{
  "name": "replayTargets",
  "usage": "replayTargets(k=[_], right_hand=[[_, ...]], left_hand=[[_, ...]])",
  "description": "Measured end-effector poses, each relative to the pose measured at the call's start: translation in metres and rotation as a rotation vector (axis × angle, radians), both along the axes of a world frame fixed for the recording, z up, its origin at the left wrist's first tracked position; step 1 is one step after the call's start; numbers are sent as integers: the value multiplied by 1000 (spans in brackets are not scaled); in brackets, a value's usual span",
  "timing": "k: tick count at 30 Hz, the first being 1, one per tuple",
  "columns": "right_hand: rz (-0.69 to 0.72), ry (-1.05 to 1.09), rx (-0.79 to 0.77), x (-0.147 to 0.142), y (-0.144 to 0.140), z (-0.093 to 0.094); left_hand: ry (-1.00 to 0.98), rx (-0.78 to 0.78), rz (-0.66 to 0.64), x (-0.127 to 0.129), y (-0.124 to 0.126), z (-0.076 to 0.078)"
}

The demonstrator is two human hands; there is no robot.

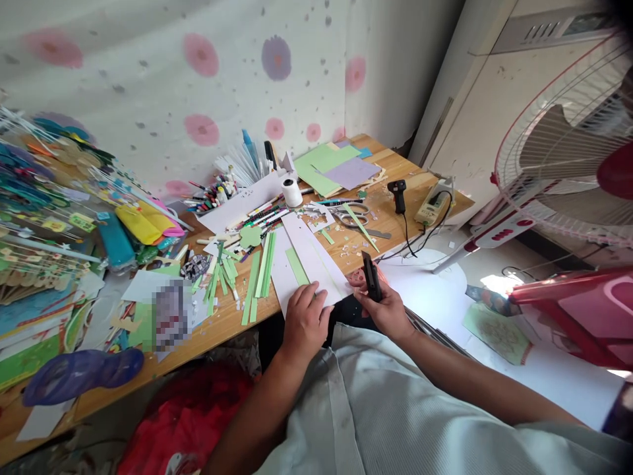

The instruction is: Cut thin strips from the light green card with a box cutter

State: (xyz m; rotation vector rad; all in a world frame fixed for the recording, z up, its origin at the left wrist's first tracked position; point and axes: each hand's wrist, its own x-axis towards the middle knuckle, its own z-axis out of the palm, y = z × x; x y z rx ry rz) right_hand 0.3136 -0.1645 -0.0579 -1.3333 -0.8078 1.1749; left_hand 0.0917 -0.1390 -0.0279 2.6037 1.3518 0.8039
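Hands at the desk edge, cutter and paper.
Left hand (305, 321) presses spread fingers flat on white paper (309, 264); right hand (384, 309) grips black cutter (370, 277) upright, just beside the sheet.

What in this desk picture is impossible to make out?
Head view:
- Blurred patch near the desk edge: pixelated, contents unreadable.
- Black tool in the right hand: its lower end is covered by fingers.
- Fan: cut off by the right edge.
- Pens: too small to read.

Matt white paper (309, 260) and a matt green paper strip (297, 265) are seen on a smooth, pale wooden table (232, 320). A black plastic cutter (370, 277) with a slight sheen is held. Glossy metal scissors (352, 216) are seen nearby.
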Motion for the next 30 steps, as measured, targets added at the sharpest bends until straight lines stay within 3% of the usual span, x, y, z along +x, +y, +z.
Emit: replayTargets(k=[7,14,19,24,30], right_hand=[[-20,-33,-32,3,-3,6],[-88,71,-85,8,-7,-9],[-87,34,-88,10,-11,-12],[-51,-80,-73,5,-15,-2],[146,-89,47,2,-9,20]], left_hand=[[-10,-21,-16,0,2,-2],[-27,-22,-16,0,2,-4],[-34,-13,-24,-1,2,-5],[-34,-15,-27,-2,1,-6],[-18,-51,-3,0,-1,-3]])
